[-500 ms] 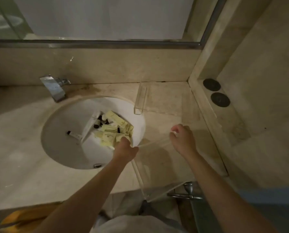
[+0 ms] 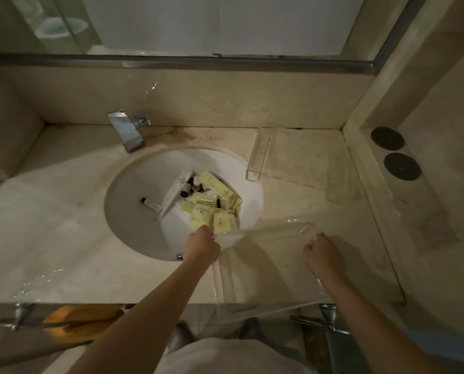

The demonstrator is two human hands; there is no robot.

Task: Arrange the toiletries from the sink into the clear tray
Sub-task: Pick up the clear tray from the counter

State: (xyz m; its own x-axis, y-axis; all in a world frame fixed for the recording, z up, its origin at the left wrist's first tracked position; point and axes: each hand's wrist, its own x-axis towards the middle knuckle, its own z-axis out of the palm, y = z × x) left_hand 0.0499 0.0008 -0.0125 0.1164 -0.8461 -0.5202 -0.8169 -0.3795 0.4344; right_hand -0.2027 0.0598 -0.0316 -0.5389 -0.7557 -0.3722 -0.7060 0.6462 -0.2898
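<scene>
A: Start at the left; what is there?

B: A towel bar below the counter edge, with something orange beside it; further in, the chrome faucet stands on the marble counter behind the round white sink.

A: And inside the sink?

B: The toiletries; a small white tube with a dark cap lies alone toward the left; a long white packet leans beside it; then a heap of pale yellow sachets and little dark-capped bottles on the right side of the basin.

A: The hands?

B: The left hand is at the sink's near rim, fingers curled round the left end of the clear tray; the yellow sachets sit just beyond its knuckles; the right hand has its fingers curled on the tray's right end.

A: So where does the tray sit?

B: On the counter to the right of the sink, held between both hands, its far edge raised; nothing shows inside it.

A: Further right?

B: A second clear piece lies on the counter near the back wall; two dark round discs sit on the ledge at the far right; another metal bar below.
</scene>
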